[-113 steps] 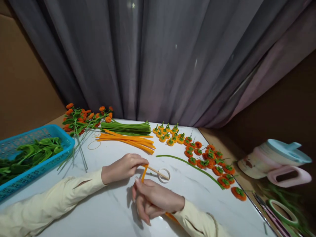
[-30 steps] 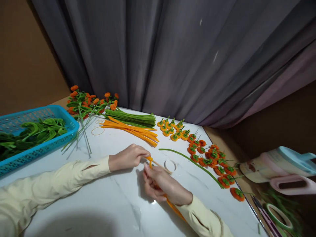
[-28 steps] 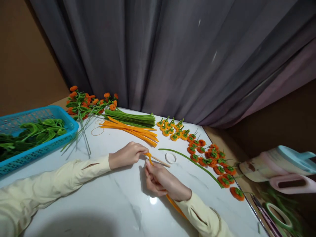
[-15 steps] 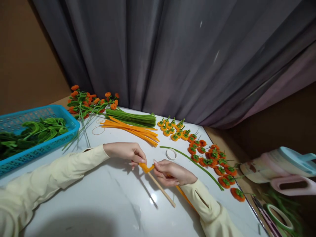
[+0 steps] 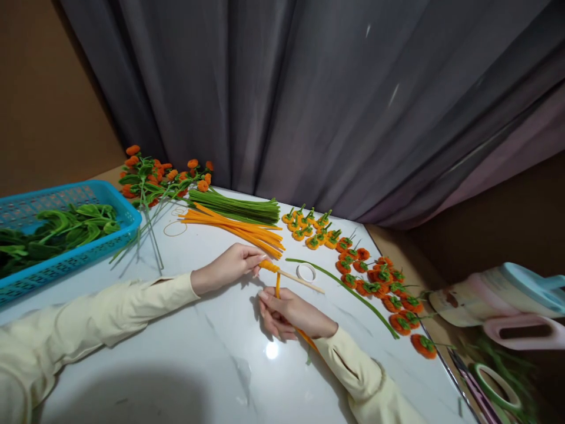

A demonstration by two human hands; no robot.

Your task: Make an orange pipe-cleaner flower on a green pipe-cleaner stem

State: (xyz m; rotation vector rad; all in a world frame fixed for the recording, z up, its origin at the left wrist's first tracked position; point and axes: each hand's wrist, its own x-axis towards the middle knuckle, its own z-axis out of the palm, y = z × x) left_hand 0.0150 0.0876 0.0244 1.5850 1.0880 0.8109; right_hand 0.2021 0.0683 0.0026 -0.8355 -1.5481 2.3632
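Just below the frame's centre, the left hand (image 5: pixel 230 266) is pinching one end of the stick (image 5: pixel 304 282) and the strip (image 5: pixel 269 267) coiled round it — grip closed — while the right hand (image 5: pixel 291 312), slightly lower, is holding the strip's tail in closed fingers.

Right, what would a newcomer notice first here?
Probably the centre, where the left hand pinches a wooden stick wound with an orange pipe cleaner, its free length running to the right hand. Next come the orange and yellow flower heads across the right of the white table, and the blue basket of green leaves at far left.
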